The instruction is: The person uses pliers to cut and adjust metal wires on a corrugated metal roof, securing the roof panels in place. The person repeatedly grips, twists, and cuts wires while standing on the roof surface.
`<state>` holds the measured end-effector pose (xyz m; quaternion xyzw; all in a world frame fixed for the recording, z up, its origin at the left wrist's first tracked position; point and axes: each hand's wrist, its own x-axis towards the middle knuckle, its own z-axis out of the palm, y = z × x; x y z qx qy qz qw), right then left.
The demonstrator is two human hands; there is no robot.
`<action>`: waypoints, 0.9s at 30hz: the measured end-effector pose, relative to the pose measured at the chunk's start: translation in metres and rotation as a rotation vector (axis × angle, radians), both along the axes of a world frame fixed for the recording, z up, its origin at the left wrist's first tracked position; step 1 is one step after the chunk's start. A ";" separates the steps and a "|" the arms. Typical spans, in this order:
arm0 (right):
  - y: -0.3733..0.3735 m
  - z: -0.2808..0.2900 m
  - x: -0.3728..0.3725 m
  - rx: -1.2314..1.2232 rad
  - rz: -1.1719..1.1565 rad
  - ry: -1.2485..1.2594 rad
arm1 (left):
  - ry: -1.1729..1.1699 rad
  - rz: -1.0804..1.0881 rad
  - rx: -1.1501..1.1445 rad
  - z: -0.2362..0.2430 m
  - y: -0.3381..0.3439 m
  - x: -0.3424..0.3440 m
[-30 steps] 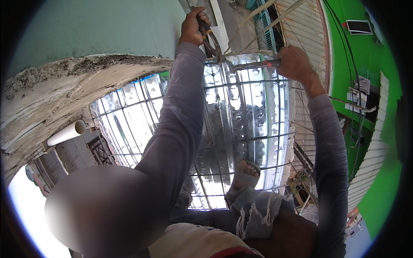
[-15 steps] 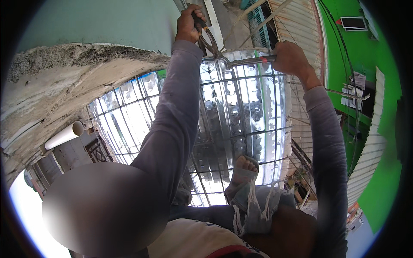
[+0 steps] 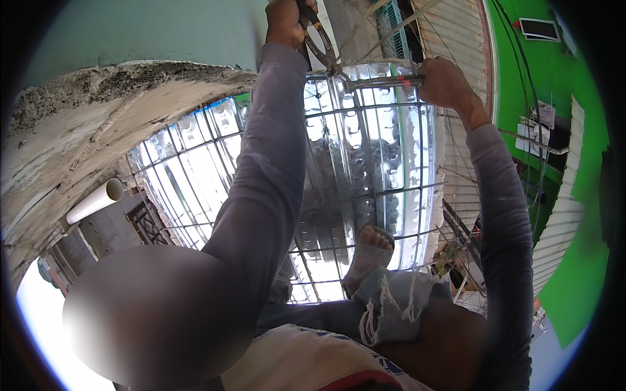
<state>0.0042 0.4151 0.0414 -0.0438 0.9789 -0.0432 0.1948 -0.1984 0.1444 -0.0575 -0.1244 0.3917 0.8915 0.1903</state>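
My left hand (image 3: 284, 23), at the top of the head view, is closed round the handles of a pair of pincers (image 3: 319, 47) with dark and yellowish grips. The pincers' jaws point down at the edge of a grid of steel bars (image 3: 365, 105). My right hand (image 3: 447, 83) is closed on the end of a long, dark hand tool (image 3: 383, 82) with a red mark. This tool lies almost level, its far end close beside the pincers' jaws. What the jaws bite on is too small to make out.
Shiny ribbed metal sheeting (image 3: 326, 221) lies under the bar grid, and my sandalled foot (image 3: 375, 244) rests there. A rough concrete edge (image 3: 130, 91) runs along the left, near a white pipe (image 3: 98, 201). Corrugated metal (image 3: 460, 32), hanging cables (image 3: 531, 91) and a green wall (image 3: 590, 156) are right.
My left hand and the pincers sit higher in the picture. My right hand and its tool have shifted slightly up and right. Both hands keep their hold; the surroundings have shifted a little too.
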 end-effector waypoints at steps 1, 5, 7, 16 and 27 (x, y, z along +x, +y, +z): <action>0.002 0.001 -0.002 0.026 0.010 -0.033 | 0.012 -0.038 -0.053 0.012 0.015 -0.003; 0.008 0.003 -0.003 0.015 -0.060 -0.053 | 0.342 -0.219 -0.379 0.086 0.053 0.020; 0.005 0.005 -0.005 -0.001 -0.064 -0.084 | 0.256 -0.197 -0.405 0.073 0.045 0.015; 0.006 0.000 -0.015 0.011 0.092 -0.074 | 0.247 -0.187 -0.351 0.054 0.025 0.004; 0.016 -0.026 -0.020 -0.107 0.122 0.028 | 0.192 -0.022 -0.372 0.062 0.009 0.022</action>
